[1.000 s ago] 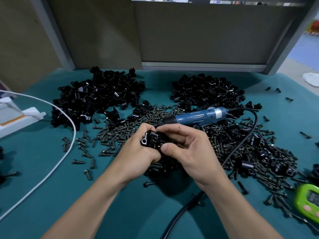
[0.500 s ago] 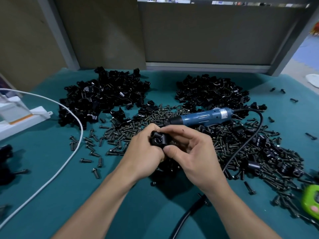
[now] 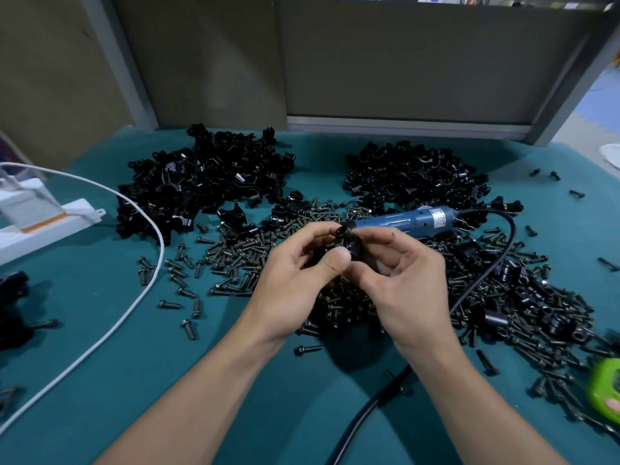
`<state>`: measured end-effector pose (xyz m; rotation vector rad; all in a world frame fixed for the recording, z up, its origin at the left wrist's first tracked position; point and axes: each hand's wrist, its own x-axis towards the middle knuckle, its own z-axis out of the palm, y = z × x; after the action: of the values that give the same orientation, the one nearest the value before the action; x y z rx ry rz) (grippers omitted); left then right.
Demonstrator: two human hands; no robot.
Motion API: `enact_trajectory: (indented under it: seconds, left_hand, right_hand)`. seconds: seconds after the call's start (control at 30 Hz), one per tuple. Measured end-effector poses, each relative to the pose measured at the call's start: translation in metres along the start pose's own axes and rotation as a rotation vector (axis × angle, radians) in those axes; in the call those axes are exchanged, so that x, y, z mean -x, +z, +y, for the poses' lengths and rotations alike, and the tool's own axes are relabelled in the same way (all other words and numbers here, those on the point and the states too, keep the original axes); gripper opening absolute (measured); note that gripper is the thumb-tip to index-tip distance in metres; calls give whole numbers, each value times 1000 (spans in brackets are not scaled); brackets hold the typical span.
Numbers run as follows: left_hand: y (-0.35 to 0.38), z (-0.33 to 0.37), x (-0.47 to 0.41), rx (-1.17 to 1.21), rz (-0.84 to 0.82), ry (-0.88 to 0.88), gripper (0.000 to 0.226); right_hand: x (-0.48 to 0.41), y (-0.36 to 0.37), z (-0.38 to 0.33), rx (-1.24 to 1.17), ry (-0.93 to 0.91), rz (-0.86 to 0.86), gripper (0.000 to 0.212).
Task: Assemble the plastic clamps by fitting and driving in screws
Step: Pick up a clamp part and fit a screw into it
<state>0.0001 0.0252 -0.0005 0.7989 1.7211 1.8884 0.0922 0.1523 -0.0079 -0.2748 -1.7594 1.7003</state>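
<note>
The left hand (image 3: 298,273) and the right hand (image 3: 402,280) meet above the middle of the counter (image 3: 100,347). The left hand pinches a black plastic clamp (image 3: 349,245) between thumb and fingers; the right hand curls its fingers round the same clamp from the other side. The clamp is thus held off the counter, just in front of the nose of the blue electric screwdriver (image 3: 402,221), which lies untouched on the spread of loose screws (image 3: 241,253). Whether a screw already sits in the clamp cannot be told. Behind lie a left heap of clamp parts (image 3: 208,182) and a right heap of clamp parts (image 3: 412,172); a black cord (image 3: 483,273) runs from the driver, and a white cable (image 3: 134,307) curves at left. Likely faults: the clamp's parts slipping out of line under a fingertip grip, so that a screw enters crooked; or a piece dropped into the screws below and lost among similar black parts
</note>
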Motion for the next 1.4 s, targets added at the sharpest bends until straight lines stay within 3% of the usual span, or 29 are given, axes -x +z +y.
enact_trajectory:
  seconds: [0.1,0.23,0.37,0.5,0.57,0.63,0.7,0.8,0.87,1.03,1.13,1.27,1.4]
  left_hand:
    - [-1,-1,-3,140,73,-59,25]
    - [-6,-5,-6,212,22,-119,46]
    - [-10,-4,-7,231,-43,-120,41]
    - [-9,-3,-8,257,-20,-150,39]
    - [-13,2,-9,327,47,-182,39]
    - [-25,9,-12,427,167,-215,37]
    - [-41,15,-13,492,298,-223,34]
    - [-54,18,-11,564,431,-225,29]
    - [-56,18,-9,585,461,-237,29]
    - [-57,16,-11,555,479,-258,32]
    - [-57,11,-14,513,478,-268,22]
    - [-56,7,-15,466,438,-274,31]
    - [-56,5,-15,398,422,-243,39]
  right_hand:
    - [1,4,1,17,54,5,38]
    - [4,7,0,80,76,5,37]
    - [8,8,-3,148,56,-6,38]
    - [10,9,-7,389,-36,-6,38]
    - [9,6,-12,471,-96,33,39]
    - [3,-3,-18,534,-147,100,26]
    - [1,-11,-22,673,-148,8,19]
    - [10,1,-23,851,-46,-379,21]
    - [16,10,-20,948,-23,-487,24]
    - [17,12,-18,980,47,-484,24]
    - [20,19,-15,1025,22,-553,28]
    - [21,25,-13,1111,-20,-581,20]
    - [21,21,-8,1046,36,-478,15]
